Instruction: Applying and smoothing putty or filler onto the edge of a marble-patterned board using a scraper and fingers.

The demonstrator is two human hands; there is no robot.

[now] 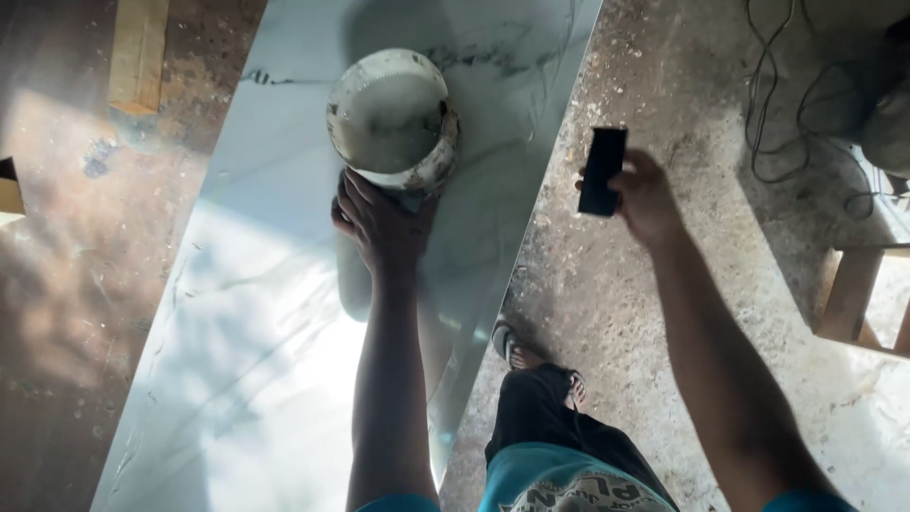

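Head camera, looking straight down, shows the left hand [384, 223] stretched forward with its fingers curled against the near side of a stained white bucket [391, 118], which stands upright on a long pale marble-patterned slab [256, 360]. The bucket's inside looks smeared and mostly empty, though what is left at the bottom cannot be told. The right hand [645, 194] is lifted off to the side over the dusty concrete floor [616, 313], pinching a flat black rectangular scraper [603, 171] between thumb and fingers, well apart from the slab. The slab's surface looks bare and glossy near the bucket, with no spread material visible, so the work on it seems hardly begun. A sandalled foot [517, 346] stands just beside the slab's edge.
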